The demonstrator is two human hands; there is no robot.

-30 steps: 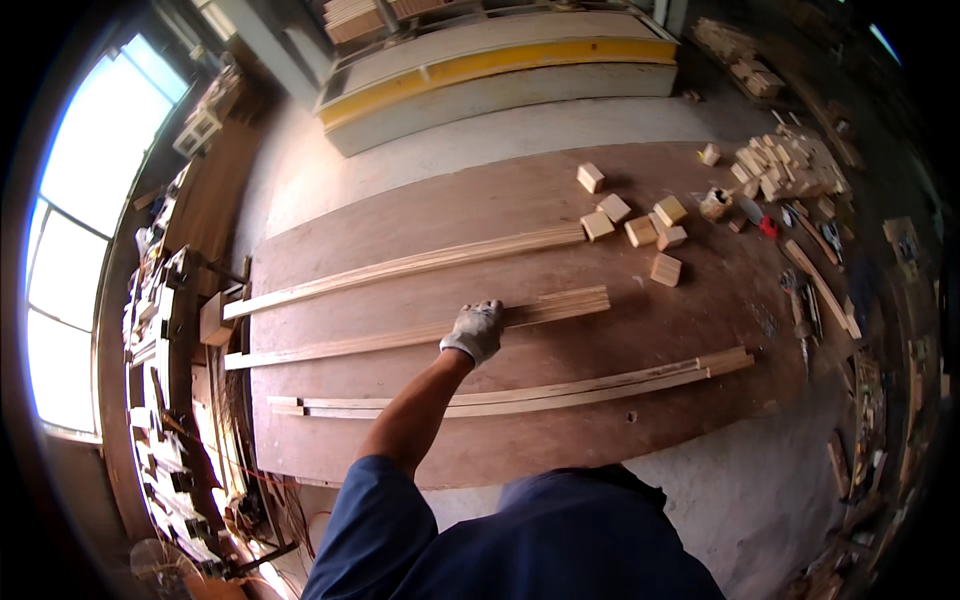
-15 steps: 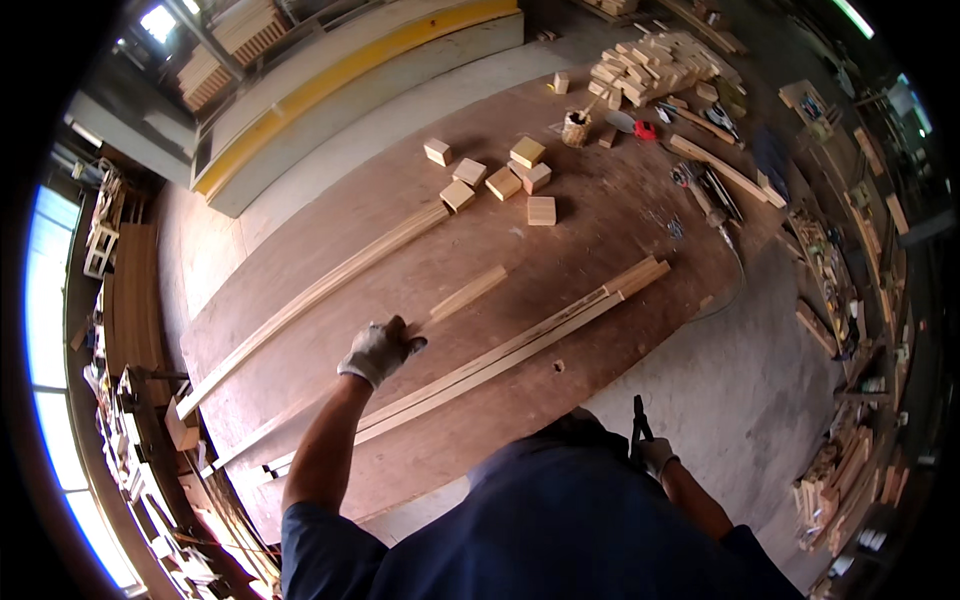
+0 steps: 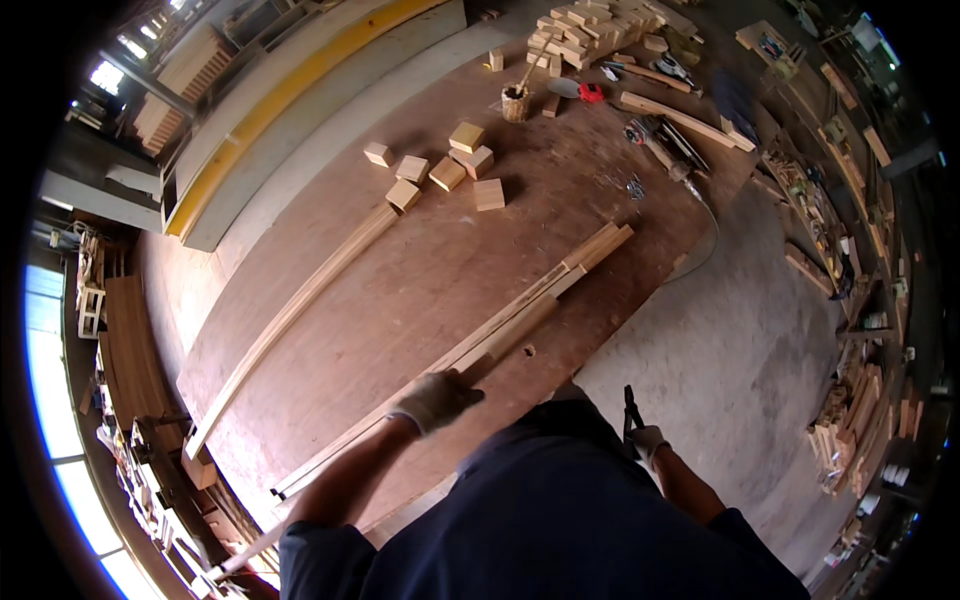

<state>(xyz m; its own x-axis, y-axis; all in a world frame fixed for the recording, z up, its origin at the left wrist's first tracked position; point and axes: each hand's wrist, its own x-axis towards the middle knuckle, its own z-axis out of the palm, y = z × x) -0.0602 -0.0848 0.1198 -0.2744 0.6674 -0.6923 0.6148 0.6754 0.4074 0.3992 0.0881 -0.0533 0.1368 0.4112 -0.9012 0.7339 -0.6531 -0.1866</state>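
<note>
My left hand point(image 3: 437, 400), in a pale work glove, is closed around a long thin wooden strip point(image 3: 525, 322). One end of this strip reaches past my fingers over the tabletop; the other runs under my forearm toward the lower left. Just beyond it lie long wooden strips side by side point(image 3: 455, 358). My right hand point(image 3: 648, 440), also gloved, hangs off the near table edge, gripping a dark pliers-like tool point(image 3: 630, 408) that points upward. My body partly hides that hand.
On the brown table point(image 3: 330, 370) lie another long strip point(image 3: 300, 308), several wooden blocks point(image 3: 447, 174), a corded power tool point(image 3: 660, 150), a cup of glue-like stuff with a stick point(image 3: 515, 103) and a red-handled tool point(image 3: 590, 92). A block pile point(image 3: 580, 35) stands at the far end.
My left hand has drawn the wooden strip nearer to my body, from the open tabletop to the near side of the paired strips. My right hand still holds the tool. The view has shifted.
</note>
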